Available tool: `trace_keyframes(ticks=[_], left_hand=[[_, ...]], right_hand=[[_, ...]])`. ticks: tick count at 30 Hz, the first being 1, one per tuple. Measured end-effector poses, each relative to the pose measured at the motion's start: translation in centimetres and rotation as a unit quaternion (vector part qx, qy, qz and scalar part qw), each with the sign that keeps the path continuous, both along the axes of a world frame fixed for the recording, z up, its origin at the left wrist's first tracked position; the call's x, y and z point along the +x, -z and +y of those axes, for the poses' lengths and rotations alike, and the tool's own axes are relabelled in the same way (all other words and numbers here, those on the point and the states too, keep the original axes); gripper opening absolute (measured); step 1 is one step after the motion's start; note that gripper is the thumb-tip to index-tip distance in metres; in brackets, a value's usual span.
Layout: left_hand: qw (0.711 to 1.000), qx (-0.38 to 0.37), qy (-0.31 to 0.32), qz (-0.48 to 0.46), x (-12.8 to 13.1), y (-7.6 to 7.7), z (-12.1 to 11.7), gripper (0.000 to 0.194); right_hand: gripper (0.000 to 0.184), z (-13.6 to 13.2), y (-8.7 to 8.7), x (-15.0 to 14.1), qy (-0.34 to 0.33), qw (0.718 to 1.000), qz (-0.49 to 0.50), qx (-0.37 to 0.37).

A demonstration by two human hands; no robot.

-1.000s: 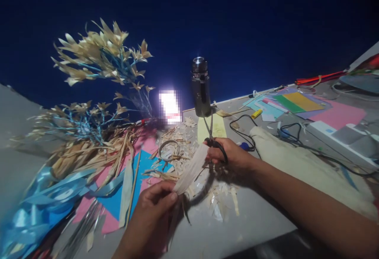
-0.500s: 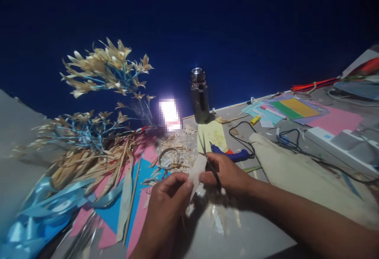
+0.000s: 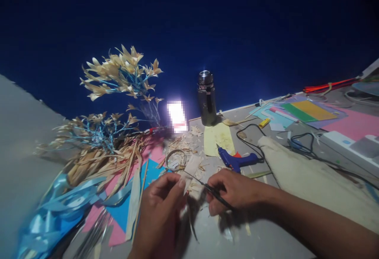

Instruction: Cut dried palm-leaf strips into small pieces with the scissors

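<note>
My left hand [image 3: 161,207] pinches the lower end of a pale dried leaf strip [image 3: 191,170], which stands up from my fingers. In my right hand [image 3: 232,190] is a pair of dark scissors [image 3: 204,186], its fingers wrapped round the handles. The blades point left and lie across the strip just above my left fingers. Both hands hover low over a litter of leaf trimmings [image 3: 189,148] on the grey table [image 3: 266,235].
A blue glue gun [image 3: 237,159] lies just beyond my right hand, its black cord running right. A metal flask [image 3: 206,98], a yellow sheet [image 3: 218,138], a wire ring [image 3: 175,159], dried leaf sprays [image 3: 118,77], blue ribbon [image 3: 56,207], coloured paper [image 3: 299,111] and a cream cloth [image 3: 299,172] surround the hands.
The scissors swung from pointing up and away to lying level, blades pointing left across the strip. My left hand rose closer to the right. The view shifted, so the glue gun now shows.
</note>
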State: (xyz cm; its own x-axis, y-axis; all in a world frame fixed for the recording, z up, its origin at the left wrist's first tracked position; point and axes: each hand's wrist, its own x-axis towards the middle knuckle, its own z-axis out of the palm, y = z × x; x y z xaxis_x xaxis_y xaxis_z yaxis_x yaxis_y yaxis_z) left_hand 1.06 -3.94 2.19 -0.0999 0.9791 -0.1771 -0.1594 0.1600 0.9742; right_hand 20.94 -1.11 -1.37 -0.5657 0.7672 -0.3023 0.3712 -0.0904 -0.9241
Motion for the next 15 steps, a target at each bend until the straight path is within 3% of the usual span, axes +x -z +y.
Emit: trace_keyframes(ticks=[15], left_hand=[[0.998, -0.001, 0.027, 0.056, -0.72, 0.92, 0.29, 0.029]], right_hand=[[0.036, 0.04, 0.15, 0.03, 0.014, 1.0, 0.011, -0.015]])
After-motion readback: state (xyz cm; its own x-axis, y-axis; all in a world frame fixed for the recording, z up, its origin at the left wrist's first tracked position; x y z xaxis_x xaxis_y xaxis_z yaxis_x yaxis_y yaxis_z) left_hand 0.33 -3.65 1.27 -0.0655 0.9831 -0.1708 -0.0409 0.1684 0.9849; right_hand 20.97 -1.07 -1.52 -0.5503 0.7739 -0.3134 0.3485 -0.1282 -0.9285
